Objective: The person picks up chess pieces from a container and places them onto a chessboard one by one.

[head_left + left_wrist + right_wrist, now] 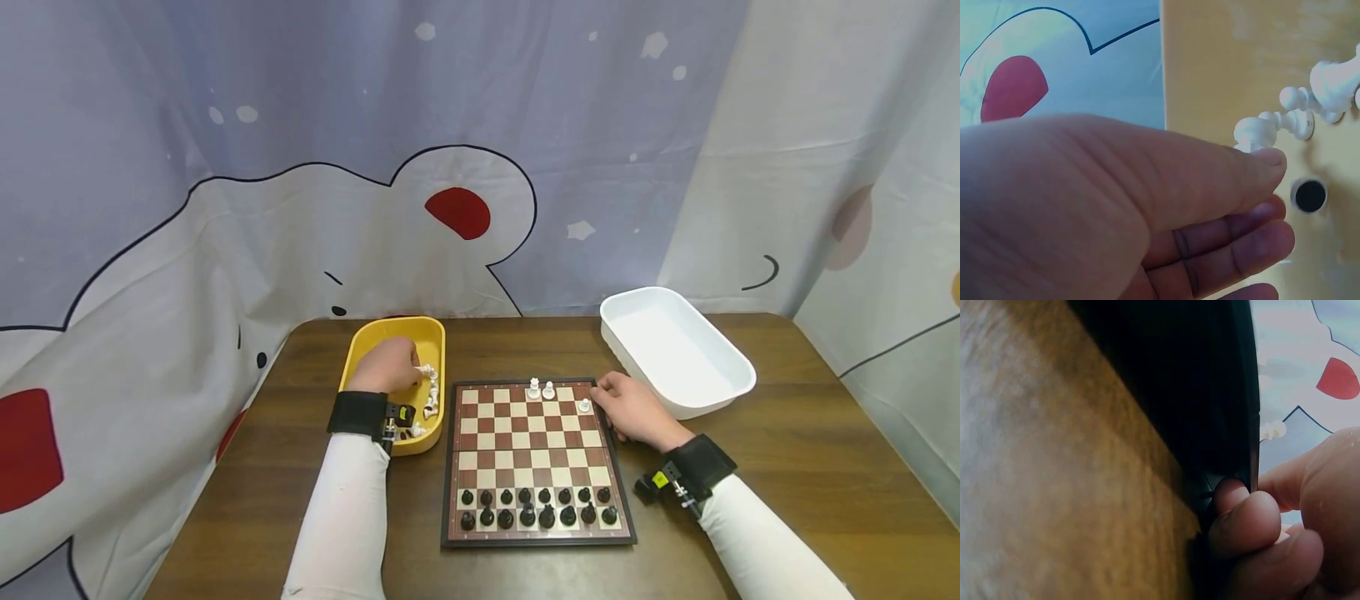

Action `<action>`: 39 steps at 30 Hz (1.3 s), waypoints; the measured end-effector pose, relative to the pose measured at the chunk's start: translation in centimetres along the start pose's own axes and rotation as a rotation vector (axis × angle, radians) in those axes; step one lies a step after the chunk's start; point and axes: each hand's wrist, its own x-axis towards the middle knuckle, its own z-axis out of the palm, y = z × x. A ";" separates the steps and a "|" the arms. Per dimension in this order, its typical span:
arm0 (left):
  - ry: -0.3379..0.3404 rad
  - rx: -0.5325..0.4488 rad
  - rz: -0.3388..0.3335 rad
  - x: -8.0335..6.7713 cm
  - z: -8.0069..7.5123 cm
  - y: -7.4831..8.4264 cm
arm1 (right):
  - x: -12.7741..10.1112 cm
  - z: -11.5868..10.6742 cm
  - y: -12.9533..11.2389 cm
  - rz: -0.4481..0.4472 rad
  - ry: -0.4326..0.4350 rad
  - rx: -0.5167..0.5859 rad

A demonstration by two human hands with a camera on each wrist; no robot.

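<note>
My left hand (412, 367) reaches into a yellow tray (435, 333) of loose white chess pieces (429, 398). In the left wrist view its fingers (1254, 244) lie fairly straight, and the thumb tip touches a white piece (1257, 131); nothing is clearly pinched. My right hand (606, 398) rests at the far right edge of the chessboard (525, 454). The right wrist view shows its fingers (1247, 519) curled against the board's dark edge (1197, 394). Three white pieces (549, 390) stand at the far side. Two rows of black pieces (536, 507) stand at the near side.
An empty white tub (675, 350) sits behind my right hand on the brown table (787, 467). A dark round disc (1310, 195) lies on the yellow tray's floor (1229, 62). A printed curtain hangs behind and to the left of the table.
</note>
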 end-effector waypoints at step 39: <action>0.327 -0.104 0.214 -0.5 -1.5 2.0 | 0.1 0.1 0.2 -0.003 -0.001 -0.012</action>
